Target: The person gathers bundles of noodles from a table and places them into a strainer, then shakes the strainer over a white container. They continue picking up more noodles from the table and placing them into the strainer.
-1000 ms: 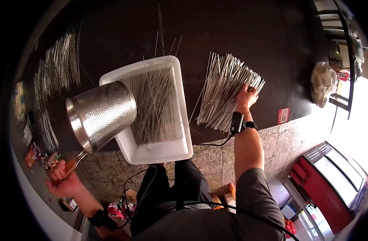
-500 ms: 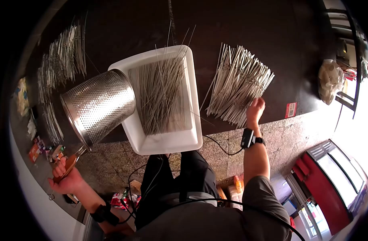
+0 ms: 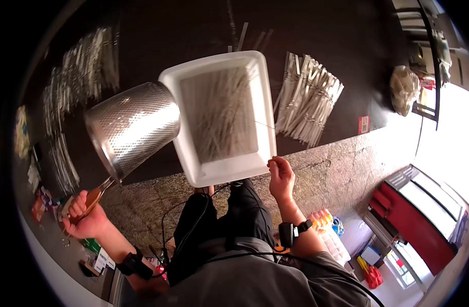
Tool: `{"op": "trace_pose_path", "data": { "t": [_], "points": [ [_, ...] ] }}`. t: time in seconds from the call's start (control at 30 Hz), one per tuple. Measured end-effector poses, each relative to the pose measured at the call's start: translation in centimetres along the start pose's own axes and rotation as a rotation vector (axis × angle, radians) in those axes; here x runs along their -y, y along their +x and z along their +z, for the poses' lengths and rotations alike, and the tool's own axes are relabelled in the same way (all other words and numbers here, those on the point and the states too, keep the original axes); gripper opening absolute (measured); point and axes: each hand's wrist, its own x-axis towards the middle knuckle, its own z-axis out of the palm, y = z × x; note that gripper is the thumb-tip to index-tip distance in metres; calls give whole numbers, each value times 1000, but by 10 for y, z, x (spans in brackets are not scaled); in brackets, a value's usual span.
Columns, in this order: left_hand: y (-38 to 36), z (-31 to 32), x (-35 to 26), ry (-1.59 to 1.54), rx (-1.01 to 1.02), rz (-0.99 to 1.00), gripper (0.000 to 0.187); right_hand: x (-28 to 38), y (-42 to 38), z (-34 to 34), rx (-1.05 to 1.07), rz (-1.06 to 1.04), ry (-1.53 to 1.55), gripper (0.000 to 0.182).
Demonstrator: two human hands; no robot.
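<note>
My left hand (image 3: 86, 215) is closed around the wooden handle (image 3: 92, 197) of a perforated metal strainer (image 3: 134, 128). The strainer lies tilted on its side, its closed end against the left rim of a white plastic tub (image 3: 268, 115). Many thin metal skewers (image 3: 216, 115) lie lengthwise in the tub, blurred by motion. At the tub's lower right corner is my right hand (image 3: 281, 176), its fingers curled together; whether they pinch anything or touch the rim cannot be seen. A pile of metal skewers (image 3: 308, 100) lies on the dark table right of the tub.
More skewers (image 3: 83, 71) are spread on the left of the dark table (image 3: 193, 25). A red and white label (image 3: 364, 125) sits near the table's front edge. A plastic bag (image 3: 404, 89) stands at the right, and a red cabinet (image 3: 413, 225) is behind it. Cables hang across my body.
My right hand has moved from the right skewer pile, left and towards me, to the tub's corner. The view has shifted, while my left hand keeps its grip on the strainer.
</note>
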Motion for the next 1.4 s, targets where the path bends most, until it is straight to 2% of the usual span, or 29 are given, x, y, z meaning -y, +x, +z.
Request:
{"op": "trace_pose_path", "data": {
  "t": [0.07,0.13,0.2,0.23,0.33,0.4,0.43,0.47,0.57,0.67,0.8,0.87,0.9,0.93,0.97,1.0,1.03,1.13,1.17,1.3,1.37,1.4],
  "points": [
    [2,-13,-13,-27,10,28,35,15,-2,26,14,-5,50,20],
    [6,-28,-27,-6,47,37,37,17,3,43,93,-43,-85,30],
    [7,-38,-40,-7,26,64,38,-13,17,69,74,0,-9,36],
    [8,-42,-45,-11,17,62,38,-24,26,82,9,-66,13,42],
    [11,-54,-53,-16,40,38,39,-29,58,103,58,136,-65,59],
    [14,-62,-52,-5,66,24,40,-8,67,110,-17,164,-92,50],
    [14,-65,-50,-3,39,22,40,-18,80,114,-43,156,3,61],
    [11,-68,-53,5,10,12,40,-30,91,116,-135,53,47,56],
    [12,-72,-49,2,-6,1,40,-19,120,111,-82,107,159,51],
    [15,-71,-49,7,17,12,39,6,131,119,-66,260,384,35],
    [20,-69,-48,15,51,13,39,22,156,140,-136,105,335,30],
    [19,-65,-49,22,35,-12,38,37,158,145,-235,-131,258,32],
    [19,-65,-49,22,34,-12,38,36,163,146,-188,-147,193,41],
    [19,-66,-50,20,16,-8,38,34,163,152,-185,-149,191,41],
    [19,-65,-49,14,-5,-4,38,34,162,160,-161,-60,5,51],
    [20,-63,-48,9,-7,2,38,34,163,167,-138,27,-174,66],
    [19,-61,-46,10,-17,5,38,36,168,165,24,69,-194,97],
    [16,-61,-46,31,-62,25,38,42,171,178,-7,7,-337,108],
    [15,-61,-45,43,-90,31,38,46,173,181,29,41,-253,113],
    [14,-59,-42,44,-93,10,38,49,181,196,-21,30,-312,111],
    [13,-58,-39,71,-97,14,38,63,176,202,-233,8,-464,89],
    [12,-57,-38,73,-101,13,38,62,178,203,-230,10,-467,89]
  ]
}}
